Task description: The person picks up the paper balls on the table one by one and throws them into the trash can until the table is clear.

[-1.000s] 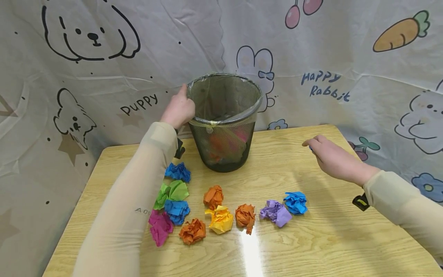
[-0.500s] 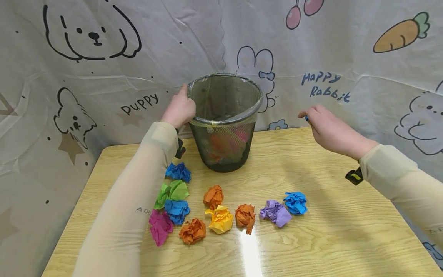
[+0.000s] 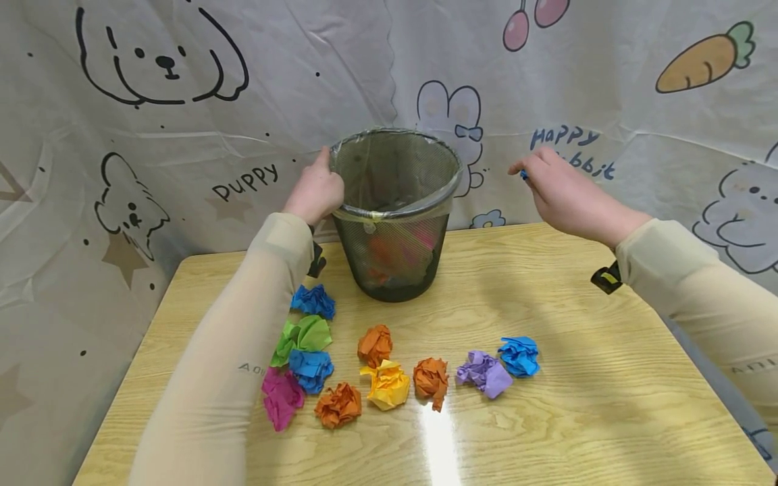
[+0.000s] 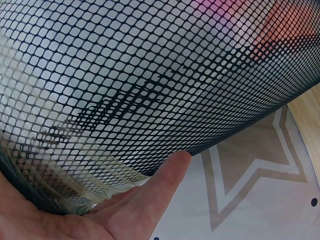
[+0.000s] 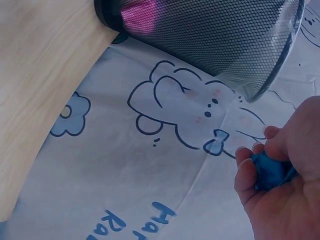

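Note:
My left hand (image 3: pixel 315 190) grips the left rim of a black mesh wastebasket (image 3: pixel 389 260) with a clear plastic liner. In the left wrist view its fingers (image 4: pixel 167 175) lie against the mesh near the rim. Orange and pink paper shows through the basket's lower wall. My right hand (image 3: pixel 568 192) is raised to the right of the basket, above tabletop height, with its fingers curled around a crumpled blue paper ball (image 5: pixel 272 171). Most of that ball is hidden by the fingers in the head view.
On the wooden table (image 3: pixel 583 418) lie several crumpled paper balls: a purple ball (image 3: pixel 484 374), a blue ball (image 3: pixel 519 356), a yellow ball (image 3: pixel 387 385), a green ball (image 3: pixel 304 335) and others in orange, blue and magenta. A printed curtain (image 3: pixel 365 61) hangs behind.
My right hand has risen and moved left toward the basket with the blue paper ball in it. The left hand stays on the rim, and the balls on the table have not moved.

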A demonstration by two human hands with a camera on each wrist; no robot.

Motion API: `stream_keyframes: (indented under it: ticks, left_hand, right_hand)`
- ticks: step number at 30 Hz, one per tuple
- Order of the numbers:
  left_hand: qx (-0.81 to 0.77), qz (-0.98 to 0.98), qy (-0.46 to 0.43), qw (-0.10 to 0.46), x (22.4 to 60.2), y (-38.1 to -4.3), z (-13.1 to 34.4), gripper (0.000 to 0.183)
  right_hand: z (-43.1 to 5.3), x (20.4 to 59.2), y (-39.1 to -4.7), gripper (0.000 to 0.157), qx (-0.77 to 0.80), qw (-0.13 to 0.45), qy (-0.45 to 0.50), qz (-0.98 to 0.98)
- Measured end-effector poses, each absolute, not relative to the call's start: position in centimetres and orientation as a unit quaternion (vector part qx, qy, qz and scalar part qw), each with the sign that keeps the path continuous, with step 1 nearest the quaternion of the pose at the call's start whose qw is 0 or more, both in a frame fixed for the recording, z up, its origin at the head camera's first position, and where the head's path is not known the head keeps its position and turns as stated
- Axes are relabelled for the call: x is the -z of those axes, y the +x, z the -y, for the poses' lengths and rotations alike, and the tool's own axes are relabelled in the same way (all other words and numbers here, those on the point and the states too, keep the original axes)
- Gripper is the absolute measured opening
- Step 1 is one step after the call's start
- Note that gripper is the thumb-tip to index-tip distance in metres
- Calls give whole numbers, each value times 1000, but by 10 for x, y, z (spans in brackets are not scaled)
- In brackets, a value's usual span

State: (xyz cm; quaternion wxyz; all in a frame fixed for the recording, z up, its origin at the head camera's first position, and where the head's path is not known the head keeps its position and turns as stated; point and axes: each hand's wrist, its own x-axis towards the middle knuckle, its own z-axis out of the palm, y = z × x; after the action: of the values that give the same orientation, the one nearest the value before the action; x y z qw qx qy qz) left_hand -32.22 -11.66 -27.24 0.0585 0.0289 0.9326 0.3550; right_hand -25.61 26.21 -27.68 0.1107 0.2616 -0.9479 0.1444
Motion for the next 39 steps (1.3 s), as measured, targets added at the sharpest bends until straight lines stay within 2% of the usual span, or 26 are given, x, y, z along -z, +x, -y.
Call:
stream_keyframes:
  ticks: [12,21,31,39]
  left_hand:
    - [-348,-935,33,57,274,-326,118,73]
    - [-350,-934,37,60,272,-326,118,73]
    - [-351,-934,34,63,272,-328,120,73]
    - [-356,-931,33,70,271,-330,120,73]
  right_hand:
    - [-246,255,-266,37,-138,107,271,947]
    - [-224,239,-279,34,-150,106,278,943]
    - [-197,225,-290,41,-170,52,255,950]
    - [-177,225,-299,40,-155,66,285,944]
